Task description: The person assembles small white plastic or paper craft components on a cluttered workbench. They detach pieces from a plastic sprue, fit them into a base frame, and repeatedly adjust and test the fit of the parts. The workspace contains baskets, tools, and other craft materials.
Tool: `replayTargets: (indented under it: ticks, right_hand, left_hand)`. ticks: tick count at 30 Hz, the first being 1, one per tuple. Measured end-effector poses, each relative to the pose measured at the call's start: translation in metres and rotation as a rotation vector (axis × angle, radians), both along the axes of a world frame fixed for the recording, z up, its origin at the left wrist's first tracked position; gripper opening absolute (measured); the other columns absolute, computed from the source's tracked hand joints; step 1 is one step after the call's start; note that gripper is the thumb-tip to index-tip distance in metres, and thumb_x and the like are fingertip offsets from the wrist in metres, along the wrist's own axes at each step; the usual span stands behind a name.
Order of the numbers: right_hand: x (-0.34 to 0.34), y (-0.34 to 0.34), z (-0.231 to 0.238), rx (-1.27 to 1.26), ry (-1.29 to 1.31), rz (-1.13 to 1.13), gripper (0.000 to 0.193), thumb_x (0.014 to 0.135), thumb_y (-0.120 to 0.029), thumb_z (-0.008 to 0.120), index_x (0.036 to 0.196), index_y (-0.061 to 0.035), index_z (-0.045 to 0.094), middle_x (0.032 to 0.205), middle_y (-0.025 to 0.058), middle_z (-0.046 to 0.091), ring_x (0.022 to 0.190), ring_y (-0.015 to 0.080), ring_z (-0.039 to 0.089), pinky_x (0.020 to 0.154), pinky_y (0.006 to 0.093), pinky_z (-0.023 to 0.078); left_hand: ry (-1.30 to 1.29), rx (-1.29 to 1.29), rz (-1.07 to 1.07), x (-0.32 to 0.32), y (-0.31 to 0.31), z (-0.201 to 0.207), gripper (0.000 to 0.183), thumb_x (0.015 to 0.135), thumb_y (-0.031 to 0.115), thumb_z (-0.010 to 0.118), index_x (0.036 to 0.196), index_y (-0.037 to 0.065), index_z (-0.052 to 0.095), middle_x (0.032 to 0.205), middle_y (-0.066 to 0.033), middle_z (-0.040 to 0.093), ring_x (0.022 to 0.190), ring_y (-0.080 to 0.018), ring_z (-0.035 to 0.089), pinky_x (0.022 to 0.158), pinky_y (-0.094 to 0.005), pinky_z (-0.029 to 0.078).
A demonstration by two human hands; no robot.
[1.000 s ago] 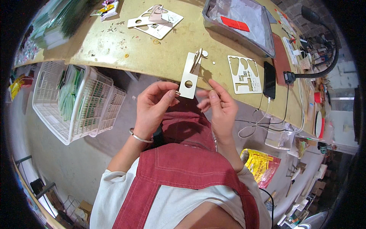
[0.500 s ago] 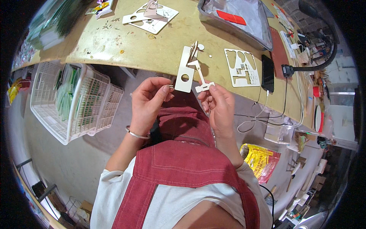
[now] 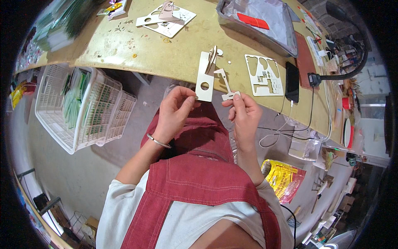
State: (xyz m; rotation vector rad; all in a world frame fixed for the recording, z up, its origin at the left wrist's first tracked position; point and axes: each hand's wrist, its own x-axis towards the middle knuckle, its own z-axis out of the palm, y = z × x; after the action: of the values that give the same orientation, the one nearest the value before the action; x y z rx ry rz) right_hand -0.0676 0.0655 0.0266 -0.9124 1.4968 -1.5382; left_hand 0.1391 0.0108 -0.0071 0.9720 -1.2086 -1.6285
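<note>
In the head view, at the centre of the frame, the right hand (image 3: 245, 110) pinches the foot of a slim pale piece (image 3: 226, 84), whose long axis runs up and leftward from the fingers, toward a holed plate (image 3: 203, 75). That plate points lengthwise up the frame, between both hands; the left hand (image 3: 176, 108) is nearer, just beside its lower end (whether those bunched fingertips grip anything, I cannot tell).

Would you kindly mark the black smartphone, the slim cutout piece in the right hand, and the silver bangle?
Black smartphone (image 3: 292, 82), head view: screen's middle.
Slim cutout piece (image 3: 228, 88), head view: lower stem.
Silver bangle (image 3: 158, 142), head view: outer band.
</note>
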Motion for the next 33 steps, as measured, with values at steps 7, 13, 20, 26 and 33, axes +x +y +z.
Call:
replayTargets:
  ticks: [7, 13, 20, 26, 33]
  right_hand:
    - [-0.003, 0.003, 0.003, 0.035, 0.261, -0.115, 0.020, 0.108, -0.010, 0.067, 0.117, 0.0049, 0.078, 0.085, 0.0028, 0.077, 0.073, 0.0030, 0.062, 0.064, 0.0222, 0.048]
    - [-0.006, 0.004, -0.004, -0.020, 0.469, -0.139, 0.019, 0.105, -0.010, 0.071, 0.113, 0.0052, 0.078, 0.086, 0.0075, 0.078, 0.077, 0.0091, 0.068, 0.070, 0.0285, 0.054]
    - [-0.001, -0.003, -0.004, -0.045, 0.610, -0.137, 0.017, 0.102, -0.009, 0.072, 0.112, 0.0037, 0.078, 0.090, 0.0163, 0.078, 0.076, 0.0194, 0.074, 0.071, 0.0336, 0.057]
    - [0.000, -0.005, -0.002, -0.062, 0.657, -0.143, 0.016, 0.101, -0.009, 0.072, 0.110, 0.0035, 0.078, 0.089, 0.0165, 0.077, 0.073, 0.0212, 0.073, 0.069, 0.0347, 0.057]
    - [0.003, -0.011, 0.007, -0.073, 0.736, -0.123, 0.015, 0.101, -0.009, 0.071, 0.108, 0.0026, 0.078, 0.087, 0.0167, 0.076, 0.071, 0.0229, 0.072, 0.067, 0.0355, 0.056]
  left_hand:
    - [0.113, 0.091, -0.192, -0.037, 0.005, 0.002, 0.012, 0.110, 0.005, 0.065, 0.120, -0.002, 0.065, 0.109, -0.0039, 0.072, 0.099, -0.0124, 0.072, 0.085, -0.0267, 0.059]
    - [-0.077, -0.044, -0.158, -0.037, 0.003, -0.005, 0.011, 0.105, 0.004, 0.072, 0.115, -0.001, 0.073, 0.100, 0.0001, 0.073, 0.089, -0.0060, 0.065, 0.078, -0.0235, 0.054]
    - [0.058, 0.051, -0.098, -0.025, 0.002, 0.008, 0.012, 0.105, 0.004, 0.073, 0.116, 0.000, 0.074, 0.098, 0.0015, 0.072, 0.088, -0.0050, 0.064, 0.077, -0.0230, 0.054]
    - [0.060, 0.052, -0.067, -0.021, -0.001, 0.009, 0.013, 0.105, 0.007, 0.075, 0.116, 0.001, 0.075, 0.095, 0.0024, 0.072, 0.085, -0.0036, 0.063, 0.073, -0.0212, 0.052]
    - [0.069, 0.078, -0.040, -0.018, -0.002, 0.011, 0.012, 0.105, 0.008, 0.074, 0.116, 0.001, 0.074, 0.096, 0.0029, 0.072, 0.085, -0.0035, 0.063, 0.072, -0.0214, 0.052]
